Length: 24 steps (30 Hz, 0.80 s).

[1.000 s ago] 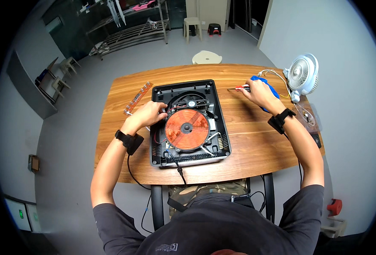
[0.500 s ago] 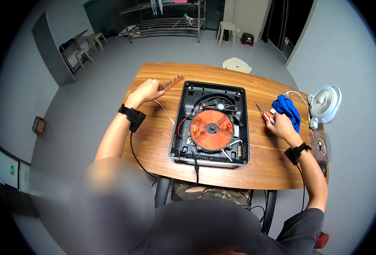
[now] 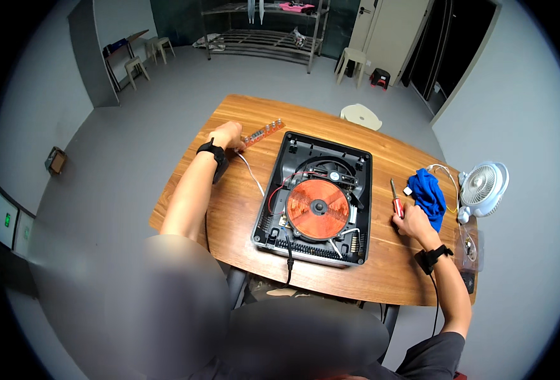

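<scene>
gripping screwdriver [image 3: 398, 206] in right hand [image 3: 415, 224]

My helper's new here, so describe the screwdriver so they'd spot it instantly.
On the brown wooden table, find the open black rectangular housing with a round orange coil. To its right, the person's right hand holds a slim, red-handled screwdriver. Its straight, rigid shape sets it apart from the crumpled blue cloth beside it.

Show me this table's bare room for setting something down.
Bare wood lies between the black housing and the screwdriver in the right hand, and beyond the housing to the far edge. Crowded: the right end, with blue cloth and fan; the far-left corner, with left hand and circuit strip.
</scene>
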Available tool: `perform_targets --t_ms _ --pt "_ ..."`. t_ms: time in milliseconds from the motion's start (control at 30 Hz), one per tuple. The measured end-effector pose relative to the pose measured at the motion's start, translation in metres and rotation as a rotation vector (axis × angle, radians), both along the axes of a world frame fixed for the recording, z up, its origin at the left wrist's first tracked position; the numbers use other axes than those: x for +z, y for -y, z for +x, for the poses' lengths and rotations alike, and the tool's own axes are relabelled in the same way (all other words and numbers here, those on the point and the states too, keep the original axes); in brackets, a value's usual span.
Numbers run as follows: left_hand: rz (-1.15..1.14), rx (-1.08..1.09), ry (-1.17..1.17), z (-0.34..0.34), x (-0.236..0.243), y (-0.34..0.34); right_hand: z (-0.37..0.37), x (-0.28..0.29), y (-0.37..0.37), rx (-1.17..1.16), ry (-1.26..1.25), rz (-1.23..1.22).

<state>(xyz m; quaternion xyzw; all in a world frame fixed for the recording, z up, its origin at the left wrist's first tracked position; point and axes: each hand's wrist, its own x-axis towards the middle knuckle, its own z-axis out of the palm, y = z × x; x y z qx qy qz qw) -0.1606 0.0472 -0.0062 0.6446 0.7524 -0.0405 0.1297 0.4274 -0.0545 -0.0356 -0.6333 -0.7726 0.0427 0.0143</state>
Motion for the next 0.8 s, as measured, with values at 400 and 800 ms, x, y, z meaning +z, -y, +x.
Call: perform_targets --t_ms 400,800 --pt "0.093 -0.002 -0.055 0.008 -0.023 -0.001 -0.006 0.042 0.002 0.010 0.069 -0.016" --pt "0.222 -0.011 -0.078 0.015 -0.001 0.022 0.000 0.067 -0.005 0.009 -0.054 0.112"
